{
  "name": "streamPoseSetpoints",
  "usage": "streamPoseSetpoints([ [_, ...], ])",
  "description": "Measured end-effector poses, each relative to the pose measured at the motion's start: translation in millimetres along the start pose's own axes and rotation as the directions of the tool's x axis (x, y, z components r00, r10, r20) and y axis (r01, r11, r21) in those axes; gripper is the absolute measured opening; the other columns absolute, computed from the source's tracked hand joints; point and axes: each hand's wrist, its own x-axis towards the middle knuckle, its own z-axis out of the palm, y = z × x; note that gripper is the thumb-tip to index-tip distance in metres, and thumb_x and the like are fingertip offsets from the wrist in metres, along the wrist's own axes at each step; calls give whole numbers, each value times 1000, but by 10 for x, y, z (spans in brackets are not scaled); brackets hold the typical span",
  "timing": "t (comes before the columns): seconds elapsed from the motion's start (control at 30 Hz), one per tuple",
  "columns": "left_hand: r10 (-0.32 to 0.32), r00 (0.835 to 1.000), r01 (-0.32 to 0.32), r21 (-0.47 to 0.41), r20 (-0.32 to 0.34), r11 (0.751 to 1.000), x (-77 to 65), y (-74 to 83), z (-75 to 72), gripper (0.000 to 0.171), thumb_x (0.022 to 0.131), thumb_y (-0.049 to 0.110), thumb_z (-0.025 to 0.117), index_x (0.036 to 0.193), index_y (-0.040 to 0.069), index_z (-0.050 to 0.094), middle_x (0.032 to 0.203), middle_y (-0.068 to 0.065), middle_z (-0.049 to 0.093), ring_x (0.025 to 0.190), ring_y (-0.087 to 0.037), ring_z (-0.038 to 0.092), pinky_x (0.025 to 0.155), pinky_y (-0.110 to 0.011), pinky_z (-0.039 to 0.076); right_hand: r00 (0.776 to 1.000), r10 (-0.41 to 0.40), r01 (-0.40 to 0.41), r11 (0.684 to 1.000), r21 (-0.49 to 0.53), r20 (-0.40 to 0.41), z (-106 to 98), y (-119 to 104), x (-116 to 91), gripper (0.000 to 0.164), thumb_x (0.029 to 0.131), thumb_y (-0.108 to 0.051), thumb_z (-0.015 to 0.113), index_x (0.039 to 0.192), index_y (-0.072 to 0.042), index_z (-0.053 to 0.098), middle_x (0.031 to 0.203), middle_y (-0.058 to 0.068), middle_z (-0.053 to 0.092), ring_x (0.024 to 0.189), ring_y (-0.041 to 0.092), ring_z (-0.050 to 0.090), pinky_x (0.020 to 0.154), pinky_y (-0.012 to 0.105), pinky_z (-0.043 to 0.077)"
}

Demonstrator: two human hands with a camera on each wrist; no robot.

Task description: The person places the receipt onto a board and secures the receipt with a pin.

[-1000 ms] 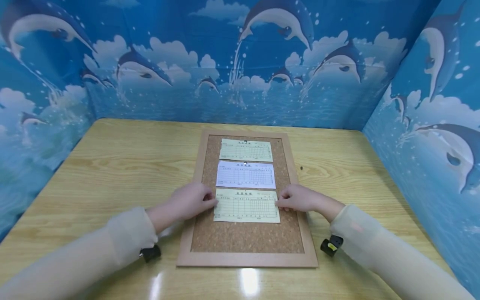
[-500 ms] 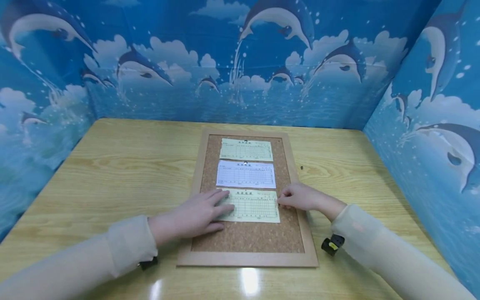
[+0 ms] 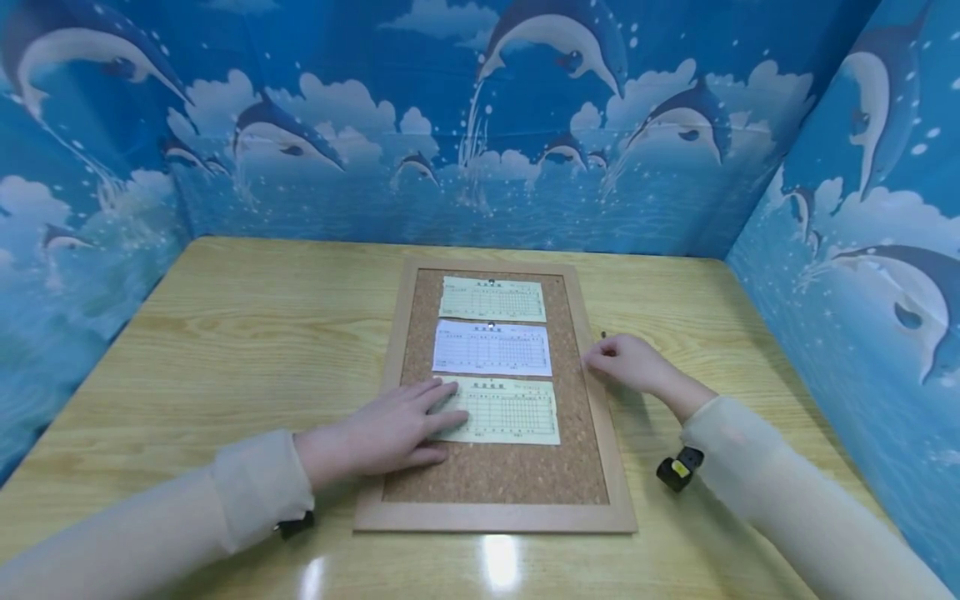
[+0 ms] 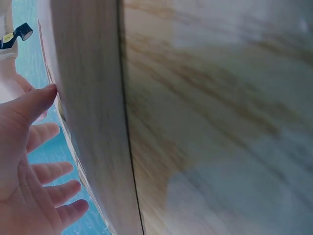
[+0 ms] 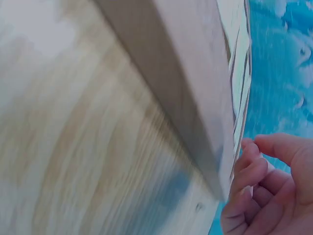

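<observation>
In the head view my left hand (image 3: pixel 390 429) lies with spread fingers on the left part of the lowest pale green form slip (image 3: pixel 510 412). That slip rests on the cork board (image 3: pixel 495 479) below a white form slip (image 3: pixel 491 350) and an upper green slip (image 3: pixel 491 302). My right hand (image 3: pixel 626 364) is over the board's right frame edge, its fingers loosely bent and nothing visible in them. Just beyond its knuckles, a small dark pin (image 3: pixel 603 335) sits on the table. The right wrist view shows thumb and index tips close together, with the small pin (image 5: pixel 199 206) on the wood.
Small pins (image 3: pixel 491 326) show at the top edges of the two upper slips. The board's wooden frame (image 3: pixel 495 518) lies on a wood-grain table (image 3: pixel 285 325). Blue dolphin-print cloth (image 3: pixel 360 200) stands behind the table and along both sides.
My left hand has gone from gripping the lowest slip's left edge to lying spread on it. My right hand has left the slip's right edge and moved right and away, towards the pin.
</observation>
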Motion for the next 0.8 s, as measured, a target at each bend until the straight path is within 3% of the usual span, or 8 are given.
streamPoseSetpoints([
  [0.33,27,1000,-27,-18,7,999,-4,-3,-1,57,91,45,55,140,17,45,147,-22,28,133,-40,27,103,-53,28,995,59,-60,998,-19,-82,-148,320,63,24,95,-20,52,95,1,64,78,7,59,69,17,49,61,30,41],
  [0.8,30,999,-30,-11,11,999,-18,-1,7,58,90,45,55,140,17,44,147,-21,28,132,-39,29,104,-52,28,989,71,-73,997,-12,-130,-159,392,234,30,96,-15,52,115,8,57,97,17,62,82,23,58,76,40,47],
])
